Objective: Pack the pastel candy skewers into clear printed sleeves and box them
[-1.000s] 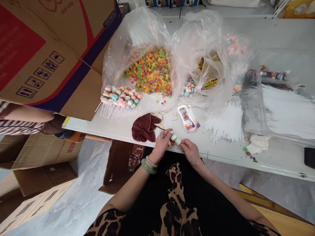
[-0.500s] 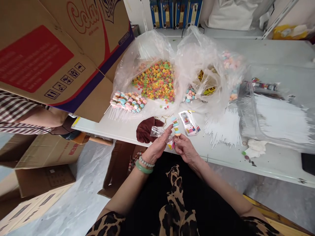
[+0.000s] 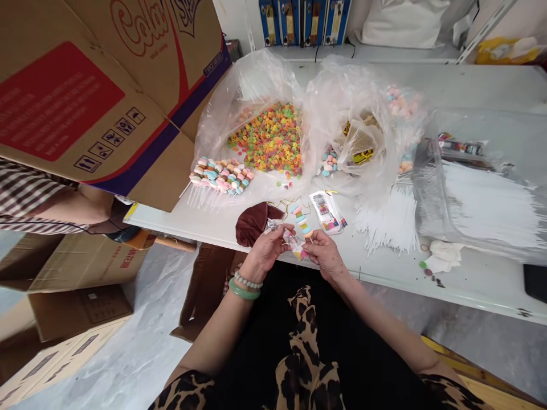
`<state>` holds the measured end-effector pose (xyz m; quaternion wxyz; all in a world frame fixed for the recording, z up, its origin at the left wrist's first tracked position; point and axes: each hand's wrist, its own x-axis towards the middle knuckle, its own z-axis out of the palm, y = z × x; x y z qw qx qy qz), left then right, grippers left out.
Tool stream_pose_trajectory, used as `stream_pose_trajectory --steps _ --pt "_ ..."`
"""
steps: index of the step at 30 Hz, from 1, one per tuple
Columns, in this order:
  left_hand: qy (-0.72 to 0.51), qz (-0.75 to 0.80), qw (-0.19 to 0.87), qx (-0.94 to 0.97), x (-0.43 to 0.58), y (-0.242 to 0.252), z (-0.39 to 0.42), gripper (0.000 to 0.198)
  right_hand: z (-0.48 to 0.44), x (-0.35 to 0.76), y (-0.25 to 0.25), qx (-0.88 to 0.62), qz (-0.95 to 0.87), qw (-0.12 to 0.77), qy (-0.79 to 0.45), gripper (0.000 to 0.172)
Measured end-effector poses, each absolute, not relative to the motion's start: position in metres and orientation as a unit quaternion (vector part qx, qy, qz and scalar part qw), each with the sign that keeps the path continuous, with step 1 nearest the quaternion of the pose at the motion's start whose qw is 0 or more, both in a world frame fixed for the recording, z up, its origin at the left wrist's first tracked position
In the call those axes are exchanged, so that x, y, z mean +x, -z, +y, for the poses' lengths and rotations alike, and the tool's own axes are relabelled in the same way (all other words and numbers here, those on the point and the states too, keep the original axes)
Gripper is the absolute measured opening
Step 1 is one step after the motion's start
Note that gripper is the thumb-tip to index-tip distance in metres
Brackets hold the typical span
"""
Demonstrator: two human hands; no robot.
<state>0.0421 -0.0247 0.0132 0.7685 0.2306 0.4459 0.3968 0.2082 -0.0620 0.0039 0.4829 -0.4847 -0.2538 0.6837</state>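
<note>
The left hand [image 3: 265, 254] pinches a clear plastic sleeve [image 3: 287, 236] between thumb and fingers, while the right hand [image 3: 325, 255] pinches the lower stick of a pastel candy skewer [image 3: 303, 223], which tilts slightly just beside the sleeve, above the front edge of the white table [image 3: 179, 222]. Caution: a slackened right-hand pinch may let the candy rings slide or drop. Excess force against the thin film may snag or tear the sleeve.

White table [image 3: 478, 273] — clear plastic bags of candy [image 3: 252, 85], loose white sticks [image 3: 384, 219], brown cloth [image 3: 254, 223]
</note>
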Motion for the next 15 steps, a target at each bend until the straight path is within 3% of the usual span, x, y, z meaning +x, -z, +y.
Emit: stream_pose_trajectory --steps 4,9,15 --pt "-0.363 0.376 0.816 0.246 0.043 -0.022 -0.028 0.048 -0.058 0.213 -0.003 -0.444 -0.179 0.473 -0.739 0.027" --pt "-0.374 0.426 0.769 0.297 0.061 -0.01 -0.035 0.031 -0.055 0.21 -0.003 -0.405 -0.163 0.436 -0.787 0.028" --pt "-0.457 0.524 0.671 0.259 0.068 0.008 -0.027 0.027 -0.052 0.216 0.008 -0.522 -0.228 0.495 -0.656 0.025"
